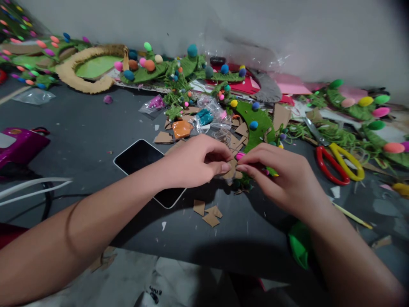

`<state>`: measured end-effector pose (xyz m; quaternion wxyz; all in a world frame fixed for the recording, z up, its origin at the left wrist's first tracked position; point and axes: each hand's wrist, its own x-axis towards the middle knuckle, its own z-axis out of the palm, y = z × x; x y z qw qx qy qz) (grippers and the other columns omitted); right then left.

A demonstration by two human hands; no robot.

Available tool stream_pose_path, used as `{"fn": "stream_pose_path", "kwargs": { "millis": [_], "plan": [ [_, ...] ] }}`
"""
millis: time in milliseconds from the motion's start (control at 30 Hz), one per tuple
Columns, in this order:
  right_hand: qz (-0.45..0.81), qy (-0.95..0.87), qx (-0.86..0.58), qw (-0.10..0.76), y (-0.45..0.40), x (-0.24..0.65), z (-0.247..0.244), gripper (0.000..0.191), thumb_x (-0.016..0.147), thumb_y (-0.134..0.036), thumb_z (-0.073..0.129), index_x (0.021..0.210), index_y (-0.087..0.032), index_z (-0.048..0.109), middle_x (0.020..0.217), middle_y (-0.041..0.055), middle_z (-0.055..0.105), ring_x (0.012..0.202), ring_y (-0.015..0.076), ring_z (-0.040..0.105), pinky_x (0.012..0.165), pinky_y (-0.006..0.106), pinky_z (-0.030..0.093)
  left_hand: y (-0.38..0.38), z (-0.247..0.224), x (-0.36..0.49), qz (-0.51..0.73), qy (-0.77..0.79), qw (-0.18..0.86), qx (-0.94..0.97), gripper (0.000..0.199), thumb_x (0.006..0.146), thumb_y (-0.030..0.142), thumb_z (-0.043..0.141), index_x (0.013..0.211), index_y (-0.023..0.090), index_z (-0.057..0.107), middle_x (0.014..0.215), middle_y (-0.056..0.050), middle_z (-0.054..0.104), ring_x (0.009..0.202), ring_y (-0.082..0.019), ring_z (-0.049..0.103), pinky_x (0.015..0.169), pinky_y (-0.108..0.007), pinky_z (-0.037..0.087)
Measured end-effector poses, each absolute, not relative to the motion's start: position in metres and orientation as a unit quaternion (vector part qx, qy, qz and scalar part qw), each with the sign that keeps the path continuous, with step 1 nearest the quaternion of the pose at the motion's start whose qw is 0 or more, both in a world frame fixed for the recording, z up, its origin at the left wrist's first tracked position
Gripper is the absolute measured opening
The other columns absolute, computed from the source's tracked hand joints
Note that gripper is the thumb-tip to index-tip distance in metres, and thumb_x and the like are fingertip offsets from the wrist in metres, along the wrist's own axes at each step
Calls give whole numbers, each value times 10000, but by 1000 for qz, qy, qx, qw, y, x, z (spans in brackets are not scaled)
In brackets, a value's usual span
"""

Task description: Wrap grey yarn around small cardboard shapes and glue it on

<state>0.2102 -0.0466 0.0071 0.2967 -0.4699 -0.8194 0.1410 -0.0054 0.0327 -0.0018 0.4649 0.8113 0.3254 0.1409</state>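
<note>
My left hand (pixel 204 161) is over the middle of the table, thumb and forefinger pinched beside small cardboard pieces (pixel 230 171). Facing it, my right hand (pixel 284 179) is also closed in a pinch. Whatever lies between the fingertips of either hand is too small to make out. A bright pink bit (pixel 240 156) shows right by the right fingertips. Just behind the hands lies a green crescent (pixel 255 123) dotted with coloured pompoms. A smartphone (pixel 140 155) with a dark screen is partly covered by my left wrist and forearm.
Scissors (pixel 340 164) with red and yellow handles lie at the right, near a yellowish stick (pixel 353 215). Orange (pixel 182 129) and teal (pixel 204 116) wrapped bundles sit behind my left hand. A tan ring (pixel 68 72) is at the back left; a purple device (pixel 24 145) stands left.
</note>
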Motion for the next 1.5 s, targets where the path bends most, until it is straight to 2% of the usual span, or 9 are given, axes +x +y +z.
{"fn": "stream_pose_path", "kwargs": {
  "millis": [233,333,533,600,700,833,1033,1267,1500],
  "plan": [
    [185,-774,-510,327,-45,208,6,68,963,-224,635,915,-219,684,857,19,707,760,155,634,710,285,483,36,1,-4,165,267,569,760,110,879,200,653,951,141,713,807,-14,678,735,-107,590,694,-233,478],
    [205,-758,-517,342,-44,207,5,80,963,-233,628,913,-212,686,843,21,699,745,151,629,694,276,481,36,3,-2,205,254,621,713,81,871,153,662,941,129,693,785,4,655,696,-77,569,671,-210,461],
    [220,-765,-499,342,-45,201,-1,156,949,-130,571,832,-195,650,811,13,659,755,140,607,701,257,467,33,2,4,273,311,666,620,84,834,163,716,902,128,681,746,10,650,657,-80,590,646,-221,475],
    [204,-771,-493,349,-44,200,-5,174,948,-123,578,803,-193,645,793,8,654,741,132,608,691,248,463,32,0,6,289,340,657,608,112,830,190,724,915,127,688,760,2,662,663,-87,599,651,-230,481],
    [153,-786,-484,352,-44,202,-12,120,959,-150,596,887,-187,685,851,22,695,772,135,642,710,246,477,33,-3,7,310,365,582,657,143,837,214,714,941,116,715,818,-33,703,720,-112,627,692,-254,497],
    [98,-806,-496,307,-44,206,-20,127,979,-199,583,996,-176,706,923,55,716,843,176,674,744,285,502,31,-4,6,314,372,448,750,188,859,229,676,991,116,747,905,-71,758,799,-154,671,758,-298,528],
    [33,-831,-490,261,-46,207,-20,131,977,-197,572,1004,-169,696,929,63,714,864,214,681,765,329,510,26,-3,8,279,367,346,817,200,890,232,600,960,143,765,892,-57,759,800,-169,665,744,-314,524],
    [-33,-874,-437,212,-42,210,-16,144,1000,-177,531,1017,-183,674,998,77,718,870,226,634,762,355,460,28,2,3,184,330,350,857,250,916,267,593,1041,156,779,992,-85,781,891,-204,696,786,-330,503],
    [41,-859,-444,253,-44,222,-9,112,1010,-195,541,1045,-200,648,979,52,690,882,199,604,764,326,441,32,5,1,125,309,434,837,211,883,204,600,1021,137,744,928,-70,764,831,-178,660,758,-299,493]
  ]
}}
